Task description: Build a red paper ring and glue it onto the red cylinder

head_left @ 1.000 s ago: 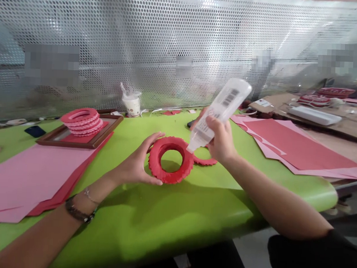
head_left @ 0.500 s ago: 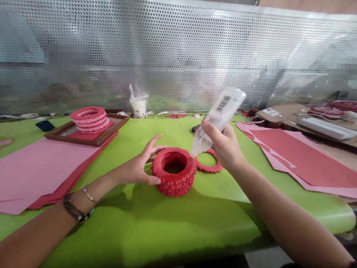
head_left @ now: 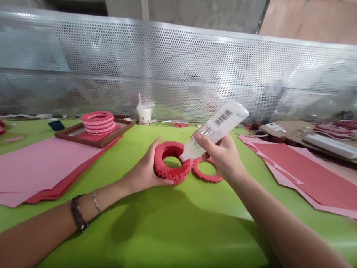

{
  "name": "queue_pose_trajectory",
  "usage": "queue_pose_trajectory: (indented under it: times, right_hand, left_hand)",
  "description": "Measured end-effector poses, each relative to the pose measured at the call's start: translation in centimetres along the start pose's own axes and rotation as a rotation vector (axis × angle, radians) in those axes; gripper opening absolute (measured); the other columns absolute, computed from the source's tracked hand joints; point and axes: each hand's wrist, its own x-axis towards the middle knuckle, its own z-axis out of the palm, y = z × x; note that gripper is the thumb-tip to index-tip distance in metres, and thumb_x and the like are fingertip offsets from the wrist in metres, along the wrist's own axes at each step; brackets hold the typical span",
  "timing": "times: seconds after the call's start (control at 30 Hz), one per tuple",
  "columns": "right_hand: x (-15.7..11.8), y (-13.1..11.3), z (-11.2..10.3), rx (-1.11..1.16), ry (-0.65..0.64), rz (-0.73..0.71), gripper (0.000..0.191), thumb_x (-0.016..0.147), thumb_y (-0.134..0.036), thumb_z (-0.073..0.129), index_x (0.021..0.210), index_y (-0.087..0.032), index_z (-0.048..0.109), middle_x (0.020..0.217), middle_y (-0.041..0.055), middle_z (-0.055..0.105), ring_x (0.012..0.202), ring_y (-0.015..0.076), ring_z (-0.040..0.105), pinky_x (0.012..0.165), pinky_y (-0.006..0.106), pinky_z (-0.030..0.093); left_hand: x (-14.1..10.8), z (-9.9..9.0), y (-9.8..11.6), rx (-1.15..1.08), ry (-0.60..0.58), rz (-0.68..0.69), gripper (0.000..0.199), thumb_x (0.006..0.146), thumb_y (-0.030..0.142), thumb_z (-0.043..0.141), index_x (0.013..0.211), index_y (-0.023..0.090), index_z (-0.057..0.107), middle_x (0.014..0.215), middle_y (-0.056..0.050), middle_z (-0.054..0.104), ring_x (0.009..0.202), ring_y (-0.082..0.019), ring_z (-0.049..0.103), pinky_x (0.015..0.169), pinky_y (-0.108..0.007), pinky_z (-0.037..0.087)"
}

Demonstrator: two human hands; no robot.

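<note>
My left hand grips the left side of a thick red stack of ruffled paper rings, which is tilted on the green table. In my right hand is a translucent squeeze bottle with a barcode label. The bottle slants down to the left, and its lower end is at the right side of the stack's opening; the tip itself is hard to make out. A single flat red ring lies just right of the stack.
Pink sheets and a wooden frame bearing pink and red rings are at left. Behind stands a white cup before a perforated metal screen. Red sheets and a white power strip are at right.
My left hand has closed round the stack and tilted it. The bottle has tipped flatter and moved left over the stack. The view has shifted upward, with more wall showing.
</note>
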Motion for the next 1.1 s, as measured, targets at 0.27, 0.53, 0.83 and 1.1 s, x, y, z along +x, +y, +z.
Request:
queue_pose_trajectory:
  times: [0.27,0.53,0.83,1.1]
  right_hand:
    - [-0.7,1.0,1.4,-0.034,-0.037,-0.107,0.016,0.066,-0.03,0.069,0.07,-0.016,0.062,0.065,0.0025,0.066,0.051,0.0122,0.058,0.043,0.024,0.048]
    - [-0.5,2.6,1.9,-0.088,-0.097,-0.134,0.017,0.069,-0.031,0.067,0.075,-0.016,0.061,0.076,0.0062,0.07,0.068,0.0183,0.065,0.061,0.032,0.054]
    - [2.1,1.5,0.6,-0.25,-0.038,-0.145,0.024,0.066,-0.035,0.068,0.075,-0.014,0.06,0.073,0.0062,0.067,0.063,0.0168,0.061,0.053,0.03,0.05]
    - [1.1,-0.6,0.4,-0.15,-0.101,-0.069,0.017,0.071,-0.031,0.061,0.067,-0.016,0.056,0.06,-0.0001,0.057,0.055,0.0108,0.055,0.045,0.022,0.044]
  left_hand:
    - [0.4,-0.2,-0.5,0.191,0.17,0.034,0.108,0.061,0.049,0.074,0.14,0.024,0.005,0.142,-0.018,0.025,0.129,-0.037,0.029,0.105,-0.056,0.024]
    - [0.7,-0.5,-0.8,0.154,0.124,-0.044,0.109,0.058,0.046,0.075,0.139,0.02,0.006,0.14,-0.019,0.032,0.126,-0.034,0.037,0.105,-0.053,0.028]
    - [1.2,-1.2,-0.8,0.062,0.019,-0.198,0.114,0.063,0.051,0.071,0.14,0.012,-0.003,0.134,-0.023,0.041,0.123,-0.032,0.042,0.104,-0.052,0.03]
    - [0.5,-0.3,0.3,-0.047,-0.065,-0.04,0.113,0.059,0.044,0.076,0.14,0.016,0.002,0.136,-0.02,0.04,0.125,-0.032,0.041,0.105,-0.051,0.028]
